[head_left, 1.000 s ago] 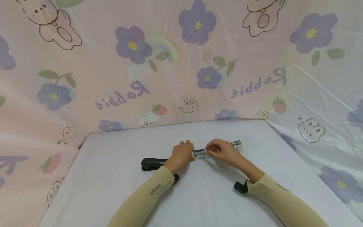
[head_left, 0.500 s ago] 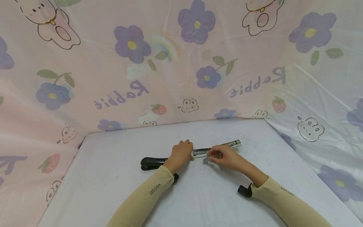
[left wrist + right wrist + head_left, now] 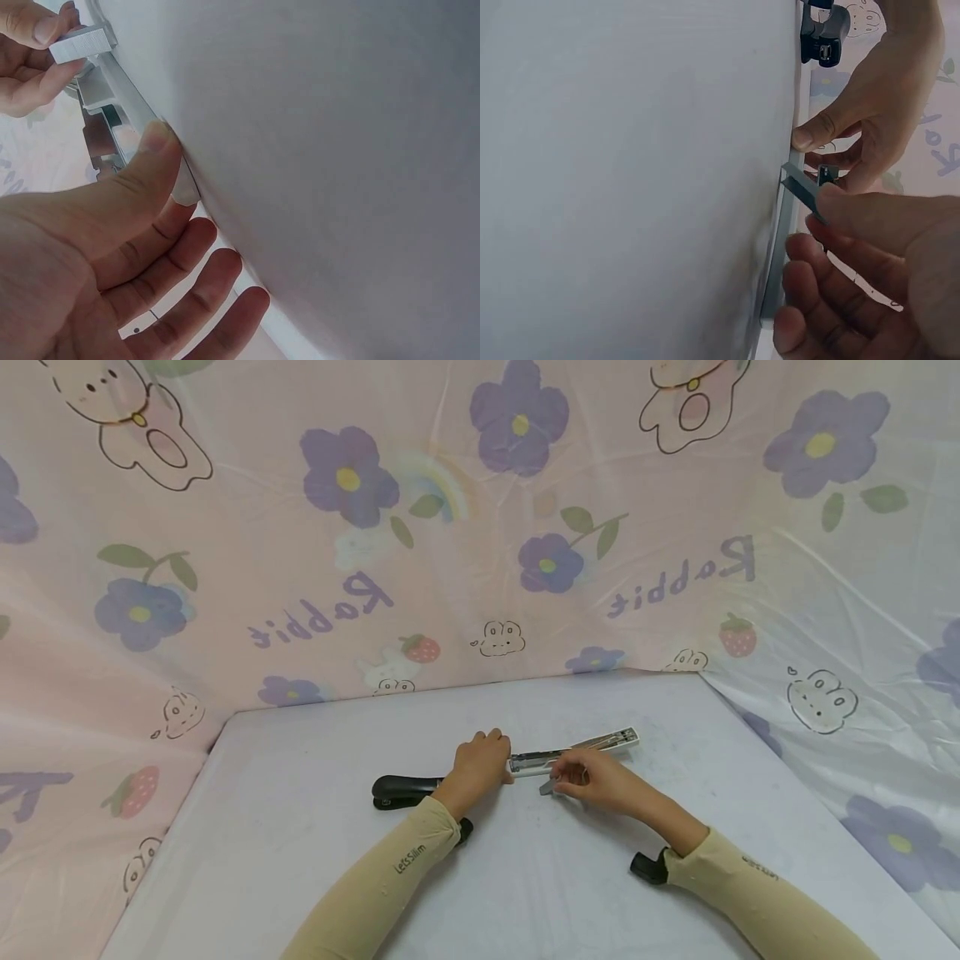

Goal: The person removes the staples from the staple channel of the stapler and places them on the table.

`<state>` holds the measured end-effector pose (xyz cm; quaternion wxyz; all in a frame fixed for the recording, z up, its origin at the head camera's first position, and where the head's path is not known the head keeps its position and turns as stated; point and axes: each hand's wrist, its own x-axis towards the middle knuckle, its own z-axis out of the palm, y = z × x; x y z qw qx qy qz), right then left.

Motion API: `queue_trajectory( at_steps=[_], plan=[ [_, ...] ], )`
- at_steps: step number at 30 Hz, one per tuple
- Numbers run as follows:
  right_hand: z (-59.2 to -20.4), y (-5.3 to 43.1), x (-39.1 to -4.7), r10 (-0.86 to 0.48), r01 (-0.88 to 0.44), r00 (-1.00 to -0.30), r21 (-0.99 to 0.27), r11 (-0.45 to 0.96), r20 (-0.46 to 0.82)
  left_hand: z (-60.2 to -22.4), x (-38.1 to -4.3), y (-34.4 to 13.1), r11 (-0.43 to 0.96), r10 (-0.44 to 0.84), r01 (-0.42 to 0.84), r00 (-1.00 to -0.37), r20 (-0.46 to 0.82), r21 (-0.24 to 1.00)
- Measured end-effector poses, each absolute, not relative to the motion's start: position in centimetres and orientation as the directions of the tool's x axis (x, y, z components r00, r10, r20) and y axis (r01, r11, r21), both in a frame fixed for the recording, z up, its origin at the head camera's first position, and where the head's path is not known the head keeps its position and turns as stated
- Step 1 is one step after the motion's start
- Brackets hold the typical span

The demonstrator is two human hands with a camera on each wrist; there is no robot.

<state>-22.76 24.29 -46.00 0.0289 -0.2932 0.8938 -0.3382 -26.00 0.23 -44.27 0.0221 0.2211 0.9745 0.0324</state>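
Note:
A stapler [image 3: 405,790] lies opened out across the table, its black handle to the left and its long pale base [image 3: 628,739] with a metal channel to the right. My left hand [image 3: 480,762] grips it at the middle; the left wrist view shows the thumb on the base's side. My right hand [image 3: 603,777] pinches a short strip of staples [image 3: 802,189] between thumb and fingertips. The ridged grey strip [image 3: 81,45] is held just in front of the channel, near the left hand. My right palm partly hides the base in the head view.
The white-covered table [image 3: 300,868] carries the stapler near its middle. A patterned curtain [image 3: 450,552] rises along its back and sides. Dark wrist-camera mounts [image 3: 648,866] jut out at both cuffs.
My right hand has moved the staple strip from over the stapler's channel toward me, to the front of the base. My left hand has kept its grip in place.

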Motion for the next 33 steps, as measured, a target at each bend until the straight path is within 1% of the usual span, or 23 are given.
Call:
queue_trajectory(
  at_steps=[8,16,25,33],
  plan=[
    [-45.86,24.50,-22.70,-0.529,-0.473,-0.843,-0.608,0.637,0.102,-44.03,-26.07,0.23,0.902,0.426,0.422,-0.904,-0.034,0.086],
    [-45.59,24.59,-22.60,-0.540,-0.475,-0.837,-0.609,0.635,0.090,-43.98,-25.95,0.31,0.904,0.423,0.417,-0.905,-0.051,0.092],
    [-45.95,24.53,-22.72,-0.550,-0.491,-0.831,-0.574,0.655,0.083,-44.44,-25.94,0.24,0.909,0.413,0.409,-0.909,-0.051,0.083],
    [-45.63,24.42,-22.63,-0.554,-0.501,-0.828,-0.554,0.664,0.085,-44.35,-25.73,-0.11,0.904,0.418,0.411,-0.907,-0.051,0.117]
  ],
)
